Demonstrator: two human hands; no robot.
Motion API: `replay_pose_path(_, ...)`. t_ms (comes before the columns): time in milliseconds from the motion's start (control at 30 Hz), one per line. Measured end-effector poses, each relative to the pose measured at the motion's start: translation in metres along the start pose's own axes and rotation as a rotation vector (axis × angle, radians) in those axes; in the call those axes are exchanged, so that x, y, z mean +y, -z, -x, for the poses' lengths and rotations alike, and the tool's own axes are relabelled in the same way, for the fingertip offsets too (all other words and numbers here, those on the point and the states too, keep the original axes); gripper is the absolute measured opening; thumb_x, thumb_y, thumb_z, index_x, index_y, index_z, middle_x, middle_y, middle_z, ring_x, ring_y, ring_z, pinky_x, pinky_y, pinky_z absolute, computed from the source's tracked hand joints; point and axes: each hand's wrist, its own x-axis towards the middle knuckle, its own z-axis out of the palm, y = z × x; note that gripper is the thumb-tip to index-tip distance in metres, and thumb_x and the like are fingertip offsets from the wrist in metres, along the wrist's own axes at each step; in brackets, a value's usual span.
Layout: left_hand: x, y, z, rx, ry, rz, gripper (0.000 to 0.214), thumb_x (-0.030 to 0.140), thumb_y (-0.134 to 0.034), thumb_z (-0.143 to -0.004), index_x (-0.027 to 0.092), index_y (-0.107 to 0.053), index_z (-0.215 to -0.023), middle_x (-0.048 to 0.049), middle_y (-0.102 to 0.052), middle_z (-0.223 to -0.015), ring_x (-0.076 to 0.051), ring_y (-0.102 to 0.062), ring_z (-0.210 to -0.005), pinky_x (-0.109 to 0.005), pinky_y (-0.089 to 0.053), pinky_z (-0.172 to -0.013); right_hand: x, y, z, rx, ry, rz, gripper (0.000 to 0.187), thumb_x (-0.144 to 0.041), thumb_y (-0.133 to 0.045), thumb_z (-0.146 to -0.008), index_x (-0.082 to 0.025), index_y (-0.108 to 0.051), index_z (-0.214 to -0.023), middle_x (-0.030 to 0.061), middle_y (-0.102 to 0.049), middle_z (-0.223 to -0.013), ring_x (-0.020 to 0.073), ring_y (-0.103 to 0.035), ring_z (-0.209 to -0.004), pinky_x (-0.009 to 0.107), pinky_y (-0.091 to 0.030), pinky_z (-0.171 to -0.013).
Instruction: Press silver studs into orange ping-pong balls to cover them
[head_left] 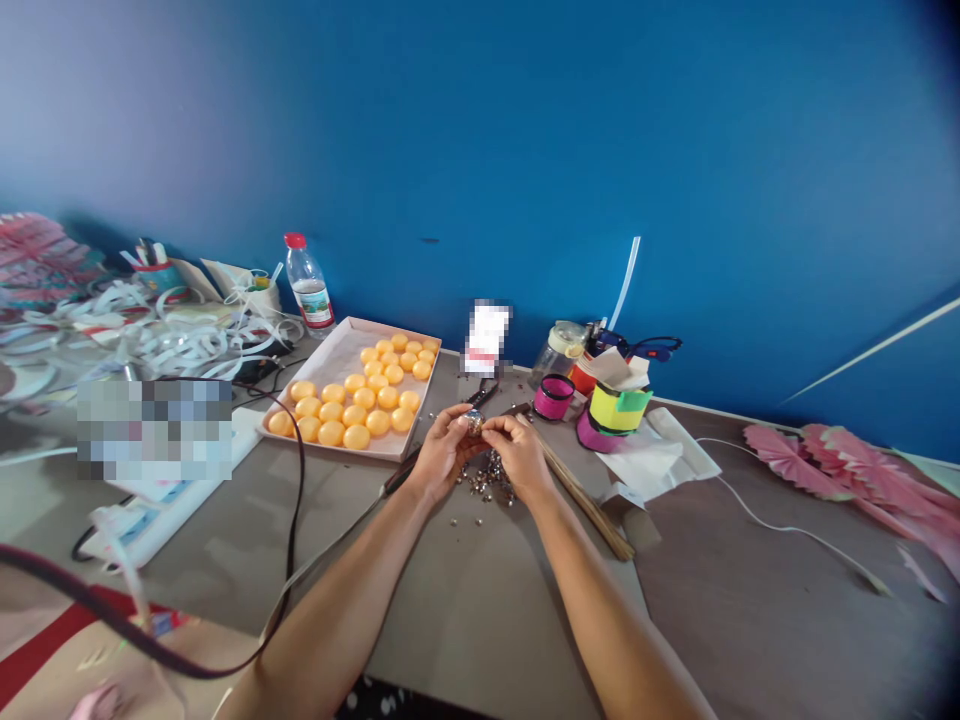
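My left hand (pixel 441 455) and my right hand (pixel 517 452) meet over the middle of the table, fingers pinched together on a small shiny ball (pixel 474 423) studded with bits. Just below the hands lies a heap of small silver beads (pixel 489 480) scattered on the grey table (pixel 465 590). A cardboard tray (pixel 334 362) with several yellow-orange half balls (pixel 358 400) stands to the left of my hands. A bundle of thin wooden sticks (pixel 585 497) lies to the right of my right hand.
Rolls of coloured tape (pixel 616 410) and a glass jar (pixel 559 350) stand at the back right. A water bottle (pixel 309 285) is behind the tray. White paper strips (pixel 165 335) pile up at left, pink paper fans (pixel 855 470) at right. A black cable (pixel 298 480) crosses the left side.
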Motion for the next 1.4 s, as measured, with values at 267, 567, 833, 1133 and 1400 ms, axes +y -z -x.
replay_pose_path(267, -0.003, -0.001, 0.001, 0.022, -0.03, -0.093, 0.039, 0.034, -0.074, -0.071, 0.018, -0.057, -0.101, -0.0004, -0.063, -0.081, -0.013, -0.061, -0.069, -0.031, -0.052, -0.068, 0.003, 0.001, 0.0, -0.049, -0.059, -0.061, 0.015, -0.033, -0.063, -0.067, -0.02, -0.059, -0.07, -0.0012, -0.059, -0.07, 0.0158, -0.054, -0.069, 0.029, -0.044, -0.068)
replay_pose_path(567, -0.005, 0.0, 0.001, 0.006, -0.057, -0.118, 0.038, 0.038, -0.073, -0.071, 0.019, -0.057, -0.1, 0.0008, -0.061, -0.079, -0.013, -0.06, -0.067, -0.031, -0.052, -0.066, 0.021, -0.001, -0.003, -0.064, -0.156, -0.265, 0.016, -0.032, -0.067, -0.065, -0.021, -0.057, -0.07, -0.0031, -0.057, -0.069, 0.0146, -0.053, -0.066, 0.028, -0.045, -0.065)
replay_pose_path(833, -0.002, -0.001, 0.0, 0.006, -0.021, -0.049, 0.041, 0.04, -0.073, -0.072, 0.017, -0.056, -0.102, -0.0007, -0.063, -0.077, -0.014, -0.061, -0.064, -0.031, -0.052, -0.064, 0.01, -0.004, -0.001, -0.026, -0.195, -0.471, 0.029, -0.031, -0.074, -0.06, -0.022, -0.058, -0.082, -0.0034, -0.059, -0.072, 0.0134, -0.054, -0.064, 0.027, -0.045, -0.061)
replay_pose_path(1133, 0.002, -0.001, 0.001, -0.013, 0.033, 0.012, 0.04, 0.039, -0.071, -0.075, 0.017, -0.056, -0.104, -0.0028, -0.065, -0.077, -0.015, -0.063, -0.061, -0.03, -0.052, -0.064, 0.009, -0.005, -0.001, -0.049, -0.229, -0.496, 0.03, -0.036, -0.072, -0.06, -0.022, -0.054, -0.081, -0.0028, -0.06, -0.071, 0.012, -0.054, -0.056, 0.028, -0.047, -0.056)
replay_pose_path(1400, -0.001, -0.003, 0.003, -0.004, 0.018, -0.041, 0.04, 0.04, -0.072, -0.073, 0.017, -0.056, -0.102, -0.0009, -0.064, -0.075, -0.014, -0.062, -0.059, -0.028, -0.051, -0.059, 0.013, -0.006, -0.002, -0.002, -0.078, -0.132, 0.019, -0.037, -0.064, -0.068, -0.021, -0.053, -0.069, -0.0025, -0.055, -0.066, 0.0134, -0.052, -0.062, 0.024, -0.044, -0.056)
